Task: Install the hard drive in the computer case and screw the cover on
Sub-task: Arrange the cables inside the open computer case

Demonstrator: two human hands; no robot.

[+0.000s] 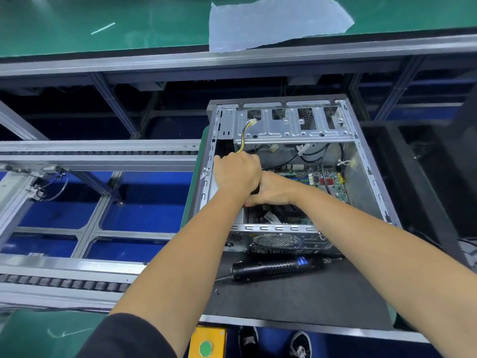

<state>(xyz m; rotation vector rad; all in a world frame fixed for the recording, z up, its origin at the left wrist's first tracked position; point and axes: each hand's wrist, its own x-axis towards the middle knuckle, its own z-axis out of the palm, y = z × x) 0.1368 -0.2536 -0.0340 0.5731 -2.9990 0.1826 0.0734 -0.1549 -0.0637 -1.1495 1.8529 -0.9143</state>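
Note:
An open computer case (pixel 366 161) lies on its side on a black mat, its motherboard (pixel 327 182) exposed. Both my hands reach inside at its left wall. My left hand (pixel 236 174) is curled over something by the left edge, below the yellow-black power cable (pixel 244 135). My right hand (pixel 271 189) sits just behind it, fingers curled round a dark object that my left hand mostly hides. The hard drive itself cannot be made out. An empty metal drive cage (pixel 296 125) spans the far end of the case.
A black electric screwdriver (pixel 281 267) with a cord lies on the mat (pixel 309 295) in front of the case. Roller conveyor rails (pixel 90 156) run to the left. A green bench with a plastic sheet (pixel 276 21) lies beyond. A yellow box with a green button (pixel 206 344) is below.

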